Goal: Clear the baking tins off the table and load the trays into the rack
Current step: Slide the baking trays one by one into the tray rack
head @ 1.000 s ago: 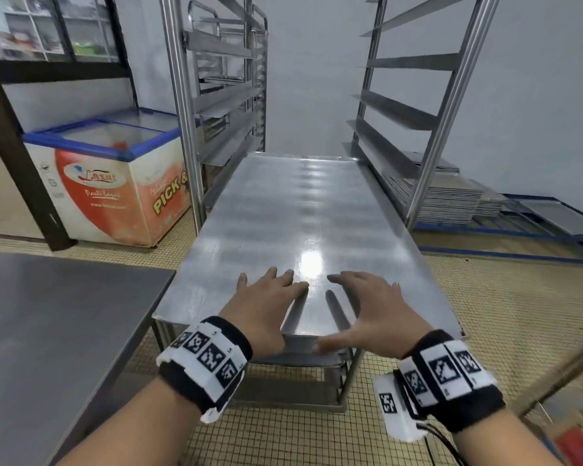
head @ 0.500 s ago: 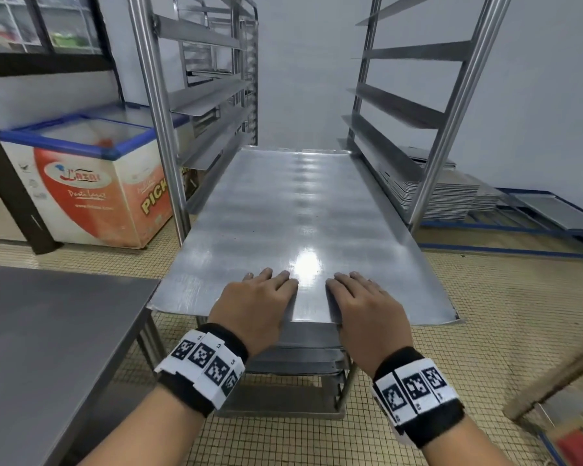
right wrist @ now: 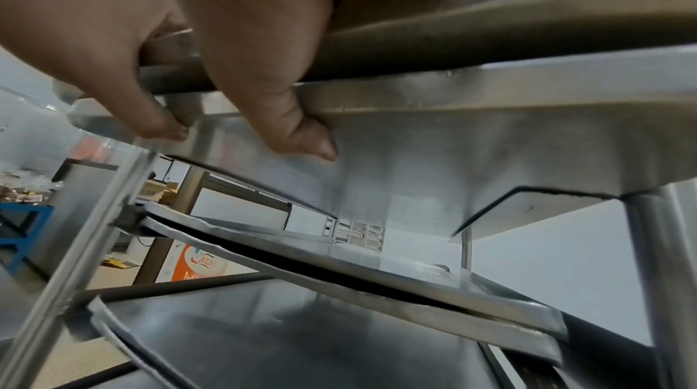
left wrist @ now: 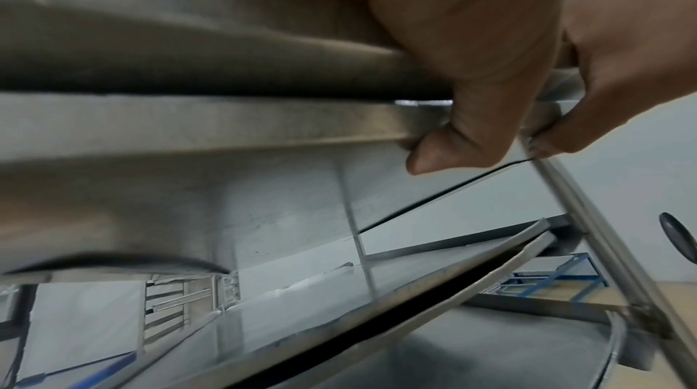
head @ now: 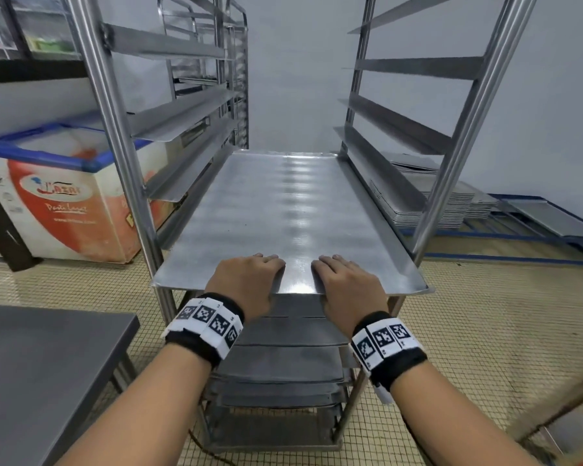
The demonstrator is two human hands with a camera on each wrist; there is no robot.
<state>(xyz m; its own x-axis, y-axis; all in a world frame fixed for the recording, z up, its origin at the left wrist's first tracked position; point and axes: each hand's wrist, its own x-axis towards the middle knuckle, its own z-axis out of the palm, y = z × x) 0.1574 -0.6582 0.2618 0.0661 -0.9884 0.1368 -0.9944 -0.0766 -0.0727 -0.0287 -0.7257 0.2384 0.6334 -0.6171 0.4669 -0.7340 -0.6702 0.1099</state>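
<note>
A large flat steel tray (head: 283,210) lies on the rack's side runners, most of its length inside the rack (head: 125,163). My left hand (head: 248,280) and right hand (head: 347,284) hold its near edge side by side, fingers on top. In the left wrist view the left thumb (left wrist: 452,139) hooks under the tray's lip (left wrist: 226,124). The right wrist view shows the right thumb (right wrist: 294,124) under the same lip (right wrist: 490,103). Several other trays (head: 283,371) sit on the lower runners, under the held one.
A grey steel table (head: 31,381) stands at the lower left. A chest freezer (head: 64,196) is left of the rack, and a second rack (head: 231,79) stands behind. Stacked trays (head: 451,203) and a blue frame (head: 535,237) lie on the floor to the right.
The tray has slid deeper into the rack. Both hands went forward with it, their fingers closing from spread to a grip on the near edge.
</note>
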